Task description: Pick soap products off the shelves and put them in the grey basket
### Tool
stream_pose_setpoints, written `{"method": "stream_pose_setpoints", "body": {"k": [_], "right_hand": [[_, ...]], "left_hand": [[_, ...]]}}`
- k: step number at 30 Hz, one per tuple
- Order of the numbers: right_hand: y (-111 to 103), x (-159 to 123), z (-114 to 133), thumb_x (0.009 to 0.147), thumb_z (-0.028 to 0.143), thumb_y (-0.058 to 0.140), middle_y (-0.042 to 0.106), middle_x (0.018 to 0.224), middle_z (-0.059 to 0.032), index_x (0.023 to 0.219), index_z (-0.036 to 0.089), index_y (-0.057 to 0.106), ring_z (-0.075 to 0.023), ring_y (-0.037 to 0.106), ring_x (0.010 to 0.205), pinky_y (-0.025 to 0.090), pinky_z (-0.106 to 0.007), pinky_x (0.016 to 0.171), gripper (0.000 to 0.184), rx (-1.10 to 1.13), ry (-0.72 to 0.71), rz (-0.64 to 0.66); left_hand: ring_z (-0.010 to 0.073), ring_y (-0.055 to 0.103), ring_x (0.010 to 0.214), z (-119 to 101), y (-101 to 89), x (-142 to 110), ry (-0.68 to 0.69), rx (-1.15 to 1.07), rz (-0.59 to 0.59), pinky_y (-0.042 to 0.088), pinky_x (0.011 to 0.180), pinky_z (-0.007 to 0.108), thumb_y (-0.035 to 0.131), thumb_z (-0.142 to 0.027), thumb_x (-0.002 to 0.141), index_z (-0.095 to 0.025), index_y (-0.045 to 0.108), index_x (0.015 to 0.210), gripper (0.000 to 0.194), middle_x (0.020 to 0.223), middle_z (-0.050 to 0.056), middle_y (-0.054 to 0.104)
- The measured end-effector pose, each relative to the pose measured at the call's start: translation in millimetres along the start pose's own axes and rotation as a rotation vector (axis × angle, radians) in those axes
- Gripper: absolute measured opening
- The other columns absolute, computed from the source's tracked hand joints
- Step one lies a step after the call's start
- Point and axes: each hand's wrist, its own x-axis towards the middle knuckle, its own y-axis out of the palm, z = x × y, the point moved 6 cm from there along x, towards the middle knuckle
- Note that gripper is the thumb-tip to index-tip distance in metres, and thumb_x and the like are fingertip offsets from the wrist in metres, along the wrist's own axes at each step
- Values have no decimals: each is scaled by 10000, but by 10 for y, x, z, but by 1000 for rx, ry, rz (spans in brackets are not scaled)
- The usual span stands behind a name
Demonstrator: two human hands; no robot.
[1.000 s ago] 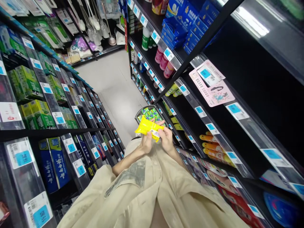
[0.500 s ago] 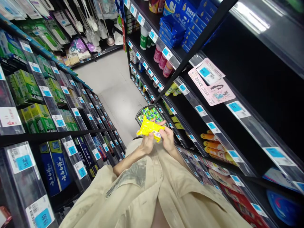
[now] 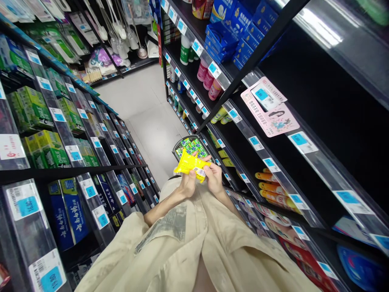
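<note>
A shiny yellow packet (image 3: 189,163) with a barcode label is held in front of my body. My left hand (image 3: 187,185) grips its near edge, thumb on top. On the packet's right end, the fingers of my right hand (image 3: 214,178) are closed, with the thumb near the label. What the packet contains is hidden by its wrapper. Just beyond and below it, a dark-rimmed basket (image 3: 175,147) holds several green packs (image 3: 191,142), partly covered by the packet and my fingers.
Shelves with toothpaste boxes (image 3: 71,215) and green cartons (image 3: 48,148) line the left side. Along the right run shelves with pink bottles (image 3: 208,80), blue boxes (image 3: 220,42) and orange tubes (image 3: 270,187). A pale floor (image 3: 146,117) lies between, ending at hanging brushes (image 3: 118,30).
Both hands keep hold of the yellow packet, almost in the same place. The view has shifted very slightly against the shelves.
</note>
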Motion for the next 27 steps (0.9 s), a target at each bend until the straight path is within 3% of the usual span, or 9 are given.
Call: {"method": "stream_pose_setpoints", "body": {"k": [3, 9, 13, 27], "right_hand": [[1, -5, -19, 845, 728, 735, 640, 604, -3, 830, 175, 740, -129, 517, 458, 402, -253, 432, 553, -23, -7, 14], [22, -14, 21, 850, 715, 746, 480, 453, 44, 660, 196, 605, -83, 367, 376, 286, -229, 392, 570, -27, -33, -13], [17, -20, 24, 858, 692, 758, 454, 431, 52, 633, 200, 564, -76, 360, 367, 263, -223, 392, 575, -38, -40, -39], [21, -48, 25, 879, 695, 736, 453, 436, 57, 677, 201, 608, -83, 359, 378, 268, -237, 413, 549, -82, -38, -42]], "left_hand": [[320, 680, 1167, 21, 5, -8, 25, -1, 11, 561, 1035, 500, 208, -917, 937, -199, 637, 1382, 947, 1219, 156, 736], [301, 720, 1000, 15, -1, -10, 80, -17, 28, 602, 941, 488, 213, -848, 992, -175, 652, 1327, 870, 1027, 135, 749], [290, 729, 930, 10, -7, -10, 76, -14, 30, 621, 894, 474, 220, -844, 994, -167, 659, 1293, 860, 930, 117, 739], [287, 711, 995, 34, -62, -54, 83, 117, 16, 620, 937, 490, 223, -770, 1037, -188, 659, 1273, 764, 992, 122, 730]]}}
